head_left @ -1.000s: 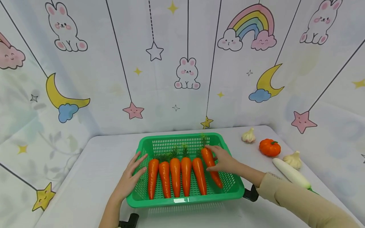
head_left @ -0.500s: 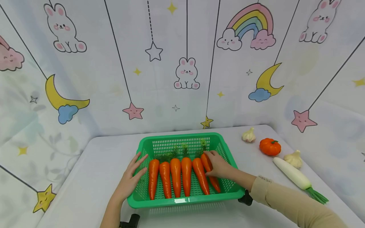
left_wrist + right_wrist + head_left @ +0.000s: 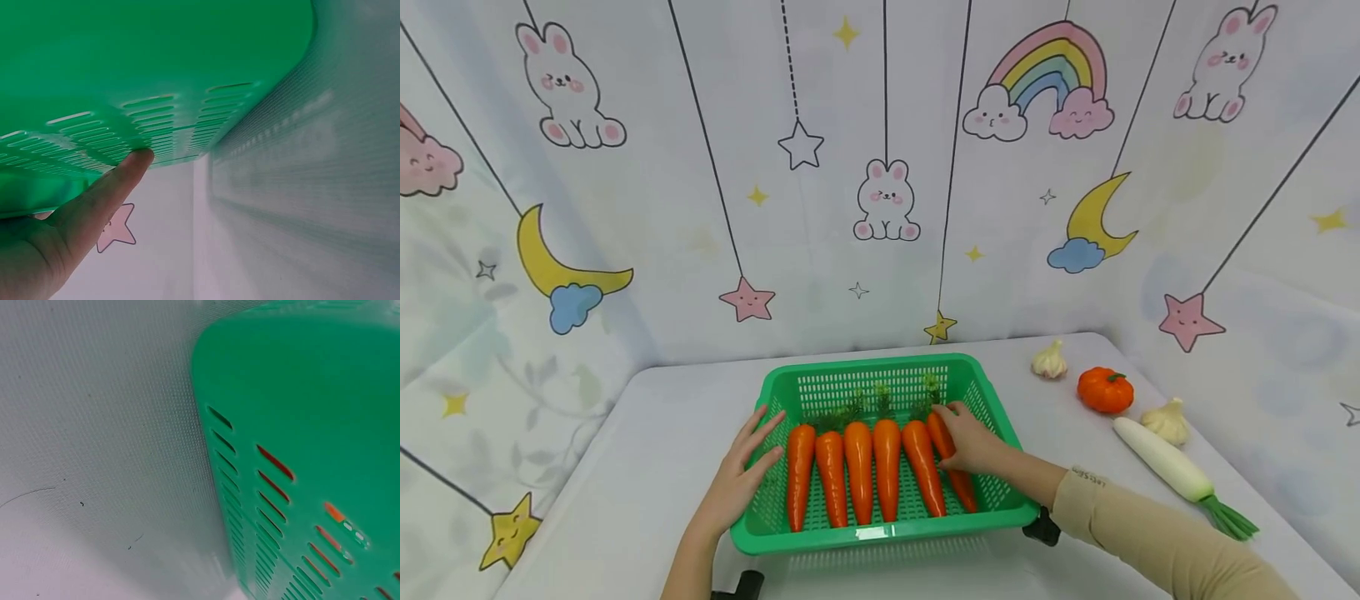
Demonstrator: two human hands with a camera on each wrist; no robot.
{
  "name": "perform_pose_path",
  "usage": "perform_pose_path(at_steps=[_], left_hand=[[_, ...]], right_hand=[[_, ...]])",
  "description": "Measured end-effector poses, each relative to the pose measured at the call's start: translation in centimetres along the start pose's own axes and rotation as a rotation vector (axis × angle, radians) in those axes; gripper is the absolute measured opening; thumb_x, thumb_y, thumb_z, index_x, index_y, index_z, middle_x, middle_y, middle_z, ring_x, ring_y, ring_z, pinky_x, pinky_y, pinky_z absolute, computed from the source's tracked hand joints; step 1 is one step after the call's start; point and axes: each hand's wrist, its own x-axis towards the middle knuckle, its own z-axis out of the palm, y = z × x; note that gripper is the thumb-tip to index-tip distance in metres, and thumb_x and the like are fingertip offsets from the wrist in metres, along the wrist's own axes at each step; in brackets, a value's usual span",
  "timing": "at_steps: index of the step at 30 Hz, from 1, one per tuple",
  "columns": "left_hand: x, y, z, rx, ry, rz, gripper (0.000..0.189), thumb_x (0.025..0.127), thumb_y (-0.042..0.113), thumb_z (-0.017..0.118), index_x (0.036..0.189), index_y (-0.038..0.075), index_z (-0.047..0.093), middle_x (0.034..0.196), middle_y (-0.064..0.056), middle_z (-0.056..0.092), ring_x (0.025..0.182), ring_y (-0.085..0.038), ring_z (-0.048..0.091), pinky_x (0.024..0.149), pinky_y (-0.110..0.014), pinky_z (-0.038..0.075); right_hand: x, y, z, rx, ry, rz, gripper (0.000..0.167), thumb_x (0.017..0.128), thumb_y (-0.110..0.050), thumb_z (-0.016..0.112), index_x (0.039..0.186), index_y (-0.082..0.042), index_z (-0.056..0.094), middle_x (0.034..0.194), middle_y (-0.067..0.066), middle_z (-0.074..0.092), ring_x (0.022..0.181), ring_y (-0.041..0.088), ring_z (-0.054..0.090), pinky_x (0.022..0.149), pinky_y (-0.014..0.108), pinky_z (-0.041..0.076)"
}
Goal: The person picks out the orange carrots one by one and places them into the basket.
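Several orange carrots (image 3: 859, 471) with green tops lie side by side, tips toward the front, in a green plastic basket (image 3: 805, 544). My right hand (image 3: 976, 444) reaches over the basket's right side and holds the rightmost carrot (image 3: 961, 490), thumb on one side and fingers on the other. That carrot rests low in the basket, beside its neighbour. At the left rim my left hand (image 3: 737, 479) has its fingers spread and straight; in the left wrist view one digit (image 3: 103, 203) reaches along the slotted outer wall. The right hand is out of sight in the right wrist view.
Right of the basket on the white table (image 3: 688, 421) lie a garlic bulb (image 3: 1049, 362), a small orange pumpkin (image 3: 1105, 391), another garlic bulb (image 3: 1167, 422) and a white radish (image 3: 1165, 460) with green leaves. A patterned cloth (image 3: 820, 258) hangs behind the table.
My right hand has lowered the rightmost carrot and brought it left, closer to its neighbour. The left hand has stayed at the left rim. The head view has shifted slightly.
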Motion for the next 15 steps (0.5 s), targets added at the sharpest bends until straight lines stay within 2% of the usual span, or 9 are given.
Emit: perform_pose_path(at_steps=[9,15], left_hand=[[-0.03,-0.25,-0.39,0.008,-0.001,-0.012,0.045,0.095,0.025,0.049,0.139,0.02,0.041,0.151,-0.008,0.013,0.136,-0.039,0.007,0.094,-0.072,0.014],[0.13,-0.45,-0.87,0.026,0.016,-0.009,0.045,0.095,0.022,0.049,0.139,0.018,0.041,0.151,-0.008,0.014,0.136,-0.039,0.009,0.093,-0.072,0.015]], right_hand=[[0.21,-0.36,0.11,-0.035,0.003,-0.012,0.084,0.064,-0.017,0.084,0.134,0.002,0.04,0.131,0.028,0.036,0.111,0.039,0.047,0.085,0.047,0.046],[0.55,-0.82,-0.35,0.038,0.077,-0.089,0.074,0.072,-0.017,0.078,0.134,-0.001,0.041,0.134,0.028,0.034,0.118,0.045,0.037,0.088,0.054,0.041]])
